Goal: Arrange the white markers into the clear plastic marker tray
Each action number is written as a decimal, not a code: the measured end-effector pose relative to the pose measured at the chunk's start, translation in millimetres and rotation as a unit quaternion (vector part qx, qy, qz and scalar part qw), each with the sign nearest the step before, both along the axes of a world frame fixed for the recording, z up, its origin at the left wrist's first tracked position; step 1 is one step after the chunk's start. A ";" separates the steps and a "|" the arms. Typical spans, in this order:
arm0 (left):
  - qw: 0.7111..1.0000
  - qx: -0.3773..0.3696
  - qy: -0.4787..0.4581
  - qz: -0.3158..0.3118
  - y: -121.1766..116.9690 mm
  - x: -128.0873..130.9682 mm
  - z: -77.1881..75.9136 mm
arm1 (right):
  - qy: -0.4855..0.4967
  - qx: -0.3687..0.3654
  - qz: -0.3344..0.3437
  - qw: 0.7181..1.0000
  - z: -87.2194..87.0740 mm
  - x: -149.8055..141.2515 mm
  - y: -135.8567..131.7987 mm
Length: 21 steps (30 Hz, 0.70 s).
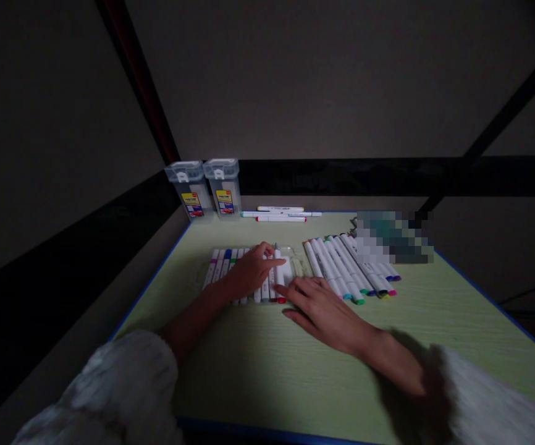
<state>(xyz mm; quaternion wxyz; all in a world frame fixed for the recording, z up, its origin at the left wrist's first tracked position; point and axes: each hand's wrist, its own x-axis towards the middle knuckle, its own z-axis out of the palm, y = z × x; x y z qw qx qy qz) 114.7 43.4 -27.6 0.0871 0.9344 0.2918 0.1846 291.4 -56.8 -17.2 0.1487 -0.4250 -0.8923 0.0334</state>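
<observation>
A row of white markers with coloured caps (223, 267) lies packed side by side in a clear flat case on the pale green table (267, 364). My left hand (251, 272) rests on top of that row, fingers curled, its index finger pressing the marker at the right end. My right hand (320, 309) lies flat beside the row's near right corner, fingers stretched out and touching the red-capped marker end (280, 300). A second group of loose markers (348, 266) lies fanned out just right of my right hand.
Two clear plastic marker boxes (205, 188) with yellow labels stand upright at the table's back left corner. Three loose markers (280, 214) lie along the back edge. A blurred dark green object (390, 238) sits at the back right. Dark bars frame the table.
</observation>
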 end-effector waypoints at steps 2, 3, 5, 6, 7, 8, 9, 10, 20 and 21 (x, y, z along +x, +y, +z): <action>1.000 0.002 0.005 0.000 0.0 0.0 0.4 | 0.000 -0.004 -0.002 1.000 -0.2 0.0 0.2; 1.000 0.002 0.008 -0.002 0.1 0.0 0.7 | -0.001 -0.007 -0.003 1.000 -0.3 0.0 0.3; 1.000 0.004 0.014 -0.005 -0.1 0.3 1.6 | -0.002 -0.011 -0.004 1.000 -0.4 0.2 0.4; 1.000 0.005 0.017 -0.008 -0.3 0.5 2.2 | -0.002 -0.013 -0.003 1.000 -0.4 0.4 0.5; 1.000 0.006 0.020 -0.011 -0.6 0.7 2.9 | 0.000 -0.014 -0.001 1.000 -0.3 0.7 0.7; 1.000 0.008 0.022 -0.014 -1.0 1.0 3.6 | 0.003 -0.015 0.000 1.000 -0.2 1.0 0.8; 1.000 0.011 0.023 -0.017 -1.4 1.2 4.2 | 0.007 -0.015 0.002 1.000 -0.1 1.2 1.0; 0.999 0.013 0.022 -0.019 -1.7 1.4 4.6 | 0.012 -0.015 0.003 1.000 0.0 1.5 1.3; 1.000 -0.009 -0.004 -0.010 -2.6 0.5 4.1 | 0.031 -0.017 0.007 0.999 0.4 1.9 5.3; 1.000 -0.011 -0.005 -0.007 -2.9 0.3 4.4 | 0.034 -0.015 0.007 0.999 0.4 2.1 5.6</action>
